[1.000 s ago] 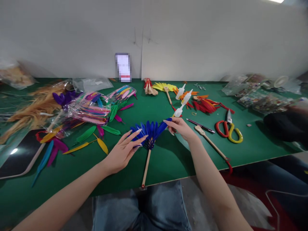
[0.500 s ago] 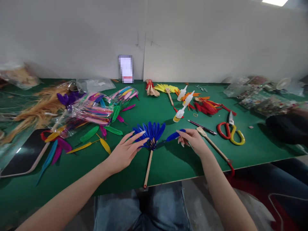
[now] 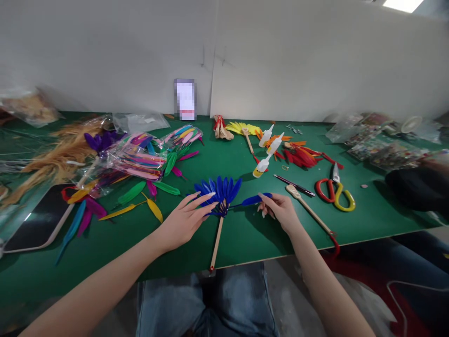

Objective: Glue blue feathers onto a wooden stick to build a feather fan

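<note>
A fan of blue feathers (image 3: pixel 220 191) on a wooden stick (image 3: pixel 216 242) lies on the green table (image 3: pixel 245 234) in front of me. My left hand (image 3: pixel 184 222) rests on the fan's left side, fingers stretched out flat over the feathers. My right hand (image 3: pixel 278 210) pinches a single loose blue feather (image 3: pixel 253 200), holding it level with its quill pointing at the fan's base on the right side.
Loose and bagged coloured feathers (image 3: pixel 140 161) lie at left, beside a black tablet (image 3: pixel 38 220). Glue bottles (image 3: pixel 268 145), red and orange feathers (image 3: pixel 301 154), a yellow fan (image 3: pixel 242 128), red-and-yellow scissors (image 3: pixel 335 192), a second wooden stick (image 3: pixel 308 210) and a pen (image 3: pixel 293 185) sit at right.
My right hand carried the single blue feather from the fan's upper right edge down and to the right, then brought its quill in toward the fan's base. The left hand stayed put.
</note>
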### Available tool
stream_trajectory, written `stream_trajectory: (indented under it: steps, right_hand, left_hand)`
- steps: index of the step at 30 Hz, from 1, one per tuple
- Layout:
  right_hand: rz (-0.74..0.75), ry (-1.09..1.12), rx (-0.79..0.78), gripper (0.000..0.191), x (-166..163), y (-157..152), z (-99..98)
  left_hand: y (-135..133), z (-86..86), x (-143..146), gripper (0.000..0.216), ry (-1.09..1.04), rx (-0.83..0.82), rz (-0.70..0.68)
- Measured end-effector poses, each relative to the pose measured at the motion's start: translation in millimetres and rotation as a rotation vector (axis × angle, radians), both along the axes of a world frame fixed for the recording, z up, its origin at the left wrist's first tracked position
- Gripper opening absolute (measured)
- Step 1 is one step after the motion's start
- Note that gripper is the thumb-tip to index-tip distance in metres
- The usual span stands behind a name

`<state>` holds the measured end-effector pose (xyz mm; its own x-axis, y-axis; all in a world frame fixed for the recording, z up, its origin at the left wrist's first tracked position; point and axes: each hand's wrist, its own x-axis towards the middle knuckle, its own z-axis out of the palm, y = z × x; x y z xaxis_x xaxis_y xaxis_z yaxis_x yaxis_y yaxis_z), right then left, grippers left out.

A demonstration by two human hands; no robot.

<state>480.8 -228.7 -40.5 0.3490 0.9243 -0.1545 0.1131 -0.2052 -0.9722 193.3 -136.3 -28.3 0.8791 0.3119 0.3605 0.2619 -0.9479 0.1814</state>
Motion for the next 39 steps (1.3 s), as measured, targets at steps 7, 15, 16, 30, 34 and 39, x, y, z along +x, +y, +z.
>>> stream_trajectory:
  steps: [7,15,16,30,34,39]
  right_hand:
    - [-0.001,-0.015,0.006,0.041,-3.1,1.6,0.4]
    - [0.007,-0.019,0.007,0.041,-3.2,1.7,1.1]
    - [0.006,-0.021,0.01,0.041,-3.0,2.0,0.5]
    - [0.029,0.028,0.016,0.038,-3.8,1.3,-0.7]
    - [0.037,0.03,0.018,0.037,-3.8,1.1,-1.7]
    - [0.068,0.064,0.04,0.035,-2.2,0.2,-3.0]
  left_hand:
    - [-0.9,-0.3,0.7,0.035,-0.013,0.002,-0.015]
    - [-0.8,2.1,1.2,0.035,0.019,-0.001,-0.006]
    - [-0.8,1.6,1.1,0.035,0.018,-0.01,-0.007]
    - [-1.7,1.1,2.6,0.036,0.012,0.005,0.004]
    - [-1.6,-0.4,2.0,0.037,0.018,-0.011,-0.003]
    - [-1.0,-0.9,1.7,0.037,0.041,0.005,-0.007]
